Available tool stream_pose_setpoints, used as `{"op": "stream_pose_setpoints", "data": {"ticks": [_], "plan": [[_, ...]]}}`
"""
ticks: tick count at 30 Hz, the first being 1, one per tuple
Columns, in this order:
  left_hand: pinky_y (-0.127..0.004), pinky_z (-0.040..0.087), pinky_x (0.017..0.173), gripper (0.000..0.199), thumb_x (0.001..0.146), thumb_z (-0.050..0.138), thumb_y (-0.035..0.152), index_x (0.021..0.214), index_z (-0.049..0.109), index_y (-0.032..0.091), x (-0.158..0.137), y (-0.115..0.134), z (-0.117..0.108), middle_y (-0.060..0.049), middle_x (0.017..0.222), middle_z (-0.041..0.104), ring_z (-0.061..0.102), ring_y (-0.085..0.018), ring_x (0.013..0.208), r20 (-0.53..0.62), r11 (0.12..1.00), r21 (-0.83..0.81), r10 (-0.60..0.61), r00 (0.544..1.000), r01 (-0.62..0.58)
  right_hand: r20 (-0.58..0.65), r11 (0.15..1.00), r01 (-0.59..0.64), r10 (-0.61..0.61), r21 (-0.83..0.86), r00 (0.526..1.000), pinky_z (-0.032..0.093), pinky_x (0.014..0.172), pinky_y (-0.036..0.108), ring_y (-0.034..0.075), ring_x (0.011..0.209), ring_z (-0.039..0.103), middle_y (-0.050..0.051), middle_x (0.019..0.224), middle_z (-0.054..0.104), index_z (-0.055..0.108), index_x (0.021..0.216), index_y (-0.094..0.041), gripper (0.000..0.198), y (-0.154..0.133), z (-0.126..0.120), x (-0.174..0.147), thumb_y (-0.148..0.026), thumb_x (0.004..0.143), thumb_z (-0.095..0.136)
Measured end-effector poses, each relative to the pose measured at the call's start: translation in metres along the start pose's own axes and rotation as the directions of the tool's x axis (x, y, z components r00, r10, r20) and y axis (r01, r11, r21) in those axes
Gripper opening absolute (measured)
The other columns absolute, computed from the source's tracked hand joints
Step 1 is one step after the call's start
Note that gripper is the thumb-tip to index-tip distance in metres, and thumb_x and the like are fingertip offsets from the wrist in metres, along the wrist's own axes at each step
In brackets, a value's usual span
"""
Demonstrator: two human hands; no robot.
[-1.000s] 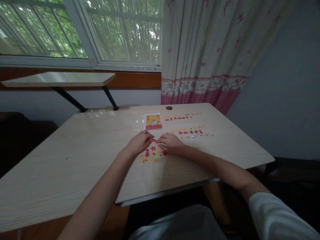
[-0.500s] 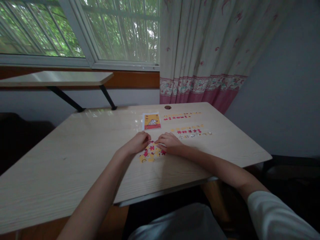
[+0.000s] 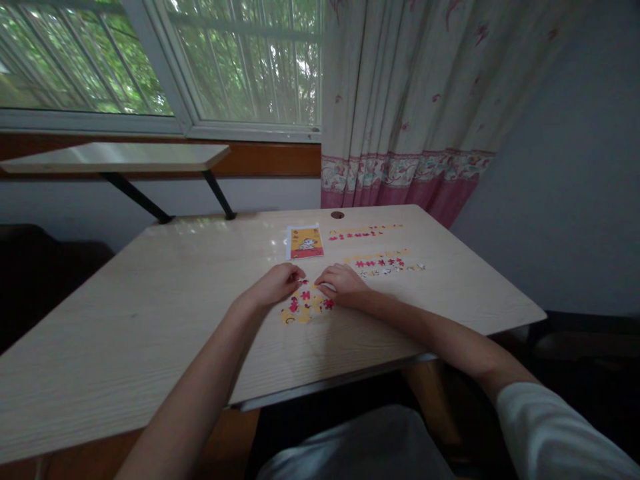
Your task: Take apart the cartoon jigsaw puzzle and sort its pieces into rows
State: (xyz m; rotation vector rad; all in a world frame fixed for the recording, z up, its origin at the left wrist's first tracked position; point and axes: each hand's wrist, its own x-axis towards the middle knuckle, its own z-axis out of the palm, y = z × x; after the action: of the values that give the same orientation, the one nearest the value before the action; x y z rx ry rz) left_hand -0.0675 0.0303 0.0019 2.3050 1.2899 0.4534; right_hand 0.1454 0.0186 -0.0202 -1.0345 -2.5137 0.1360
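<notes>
On the desk, a loose group of yellow and red jigsaw puzzle pieces [image 3: 305, 295] lies between and in front of my two hands. My left hand [image 3: 280, 280] is at the far left of the group. Its fingers are closed at a small red puzzle piece [image 3: 303, 282]. My right hand [image 3: 344, 283] rests on the right side with its fingers curled. Its thumb and index fingertip are at a yellow puzzle piece [image 3: 315, 287], which is partly covered. A red piece [image 3: 329, 304] lies under the edge of the right hand.
Behind my hands lies a picture card [image 3: 306, 243] with a white animal on yellow and red. Rows of sorted puzzle pieces [image 3: 380, 263] stretch to the right, with further rows [image 3: 356, 236] behind. A raised shelf [image 3: 150, 157] stands at the desk's [image 3: 150, 320] back left.
My hands have drawn slightly apart, the right one moving a little to the right. The view has shifted slightly. The sorted rows look the same.
</notes>
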Motion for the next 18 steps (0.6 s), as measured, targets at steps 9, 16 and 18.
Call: {"op": "stream_pose_setpoints", "data": {"ticks": [9,16,18], "plan": [[-0.024,0.04,0.063,0.021,0.067,0.046,0.012,0.08,0.063,0.013,-0.0012,0.0027,-0.0034,-0.004,0.074,0.06,0.053,-0.014,0.065,0.047,0.998,0.028,0.05,0.998,-0.051,-0.008,1.0,-0.007,0.007,0.017,1.0,0.037,0.08,0.031,0.017,0.087,0.055,0.005,0.093,0.066,0.068,0.091,-0.019,0.016,0.0001,0.0004,-0.0003,-0.026,0.084,0.055],[-0.024,0.039,0.06,0.017,0.069,0.048,0.018,0.078,0.061,0.013,-0.0002,-0.0014,-0.0043,-0.004,0.071,0.056,0.05,-0.014,0.062,0.054,0.998,0.051,0.03,0.998,-0.033,-0.046,0.999,-0.004,0.006,0.049,0.999,0.036,0.082,0.031,0.017,0.088,0.053,0.006,0.095,0.064,0.066,0.099,-0.019,0.021,-0.0031,0.0028,0.0025,-0.03,0.087,0.052],[-0.025,0.039,0.06,0.016,0.069,0.047,0.018,0.077,0.06,0.013,0.0004,-0.0034,-0.0037,-0.004,0.071,0.056,0.05,-0.015,0.063,0.062,0.998,0.055,0.037,0.997,-0.041,-0.034,0.999,0.014,-0.013,0.04,0.999,0.036,0.08,0.031,0.017,0.088,0.052,0.006,0.094,0.063,0.066,0.103,-0.019,0.025,-0.005,0.0031,0.0047,-0.032,0.088,0.051]]}}
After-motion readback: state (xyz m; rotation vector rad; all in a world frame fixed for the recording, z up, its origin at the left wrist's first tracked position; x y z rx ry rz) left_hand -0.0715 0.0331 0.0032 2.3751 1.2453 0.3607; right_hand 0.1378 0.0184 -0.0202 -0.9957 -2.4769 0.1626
